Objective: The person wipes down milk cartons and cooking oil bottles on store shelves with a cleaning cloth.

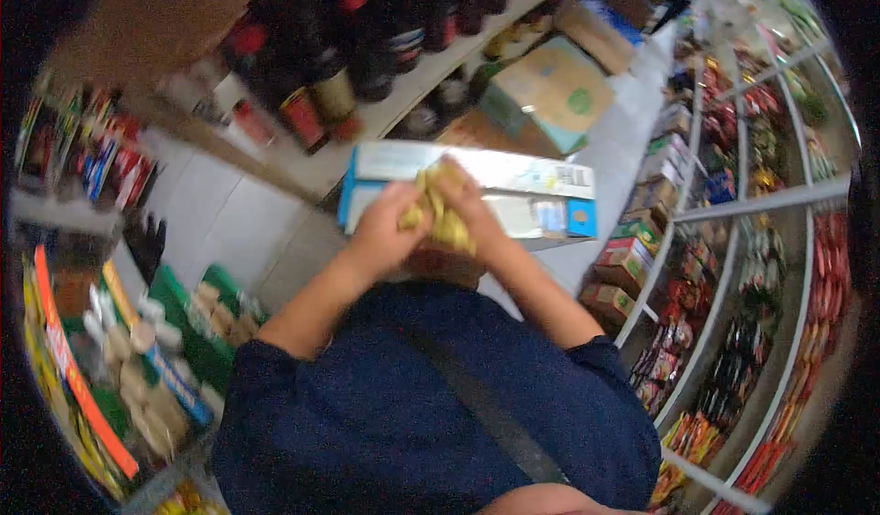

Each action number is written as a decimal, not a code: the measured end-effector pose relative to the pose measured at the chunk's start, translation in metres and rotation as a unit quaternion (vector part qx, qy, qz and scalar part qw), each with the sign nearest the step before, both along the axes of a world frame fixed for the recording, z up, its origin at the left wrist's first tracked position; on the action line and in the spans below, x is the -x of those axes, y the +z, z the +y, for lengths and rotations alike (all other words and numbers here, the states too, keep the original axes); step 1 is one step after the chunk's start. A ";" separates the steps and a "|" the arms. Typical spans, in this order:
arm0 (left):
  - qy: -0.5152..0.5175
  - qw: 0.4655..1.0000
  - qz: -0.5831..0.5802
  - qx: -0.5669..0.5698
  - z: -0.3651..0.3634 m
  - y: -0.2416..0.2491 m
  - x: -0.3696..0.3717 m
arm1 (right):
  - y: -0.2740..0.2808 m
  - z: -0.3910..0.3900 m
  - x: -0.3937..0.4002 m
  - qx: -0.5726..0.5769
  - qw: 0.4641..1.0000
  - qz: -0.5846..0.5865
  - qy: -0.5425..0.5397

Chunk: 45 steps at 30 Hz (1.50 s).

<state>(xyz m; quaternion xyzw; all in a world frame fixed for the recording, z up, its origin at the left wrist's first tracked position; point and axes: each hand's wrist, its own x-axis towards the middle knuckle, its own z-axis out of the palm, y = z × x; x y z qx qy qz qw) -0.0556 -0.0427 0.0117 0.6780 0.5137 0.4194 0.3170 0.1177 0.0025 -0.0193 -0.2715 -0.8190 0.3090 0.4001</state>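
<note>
My left hand [390,226] and my right hand [458,194] are close together in front of my chest, both closed on a crumpled yellow cloth [445,221]. Its folds show between and below the fingers. Just beneath the hands lies a long white and blue box [532,174], with a lengthwise gap or groove along its top. The hands hide the middle of the box, and blur softens the fingers.
Dark bottles [371,66] stand on a shelf ahead. Beyond the long box sits a cardboard box [550,93]. Shelves of packets [752,267] line the right side, and stacked goods [147,350] stand at the left beside the tiled floor [206,203].
</note>
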 end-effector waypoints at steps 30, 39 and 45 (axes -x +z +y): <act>0.113 0.914 0.367 -0.132 0.005 -0.044 0.033 | 0.026 0.093 -0.029 0.168 0.896 -0.373 -0.170; 0.119 0.911 0.371 -0.136 0.000 -0.044 0.036 | 0.030 0.094 0.067 0.104 0.906 -0.410 0.001; 0.122 0.917 0.361 -0.118 0.002 -0.041 0.026 | 0.030 0.119 -0.054 0.245 0.892 -0.379 -0.023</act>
